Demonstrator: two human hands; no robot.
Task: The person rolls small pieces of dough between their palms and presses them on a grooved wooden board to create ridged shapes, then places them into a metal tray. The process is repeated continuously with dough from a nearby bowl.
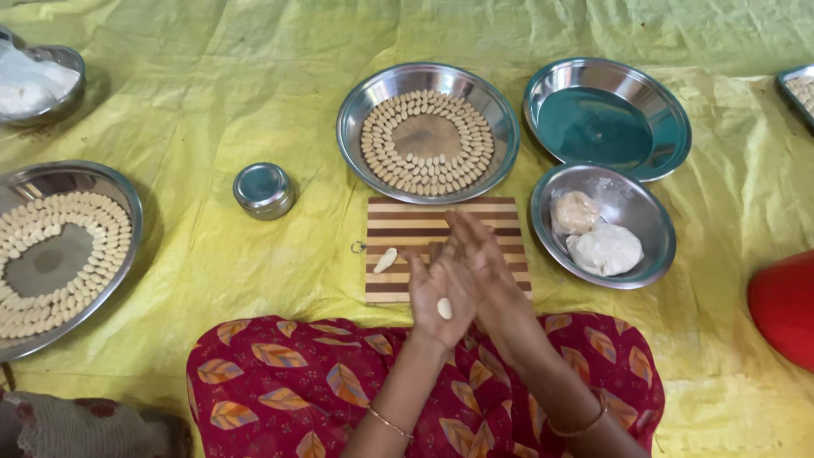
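Note:
My left hand [434, 293] lies palm up over the near edge of a striped wooden board [424, 222], with a small oval dough piece [444, 308] resting on the palm. My right hand [482, 259] is flat and pressed edge-on against the left palm, fingers pointing away over the board. Another shaped dough piece [385, 259] lies on the board's left side. Beyond the board stands a steel plate [356, 106] holding rings of several small shaped pieces.
A steel bowl [653, 254] with two dough lumps sits right of the board, with another steel plate [670, 110] behind it. A small lidded steel tin [264, 189] stands to the left. A second plate [110, 182] of shaped pieces lies far left. Yellow sheet covers the floor.

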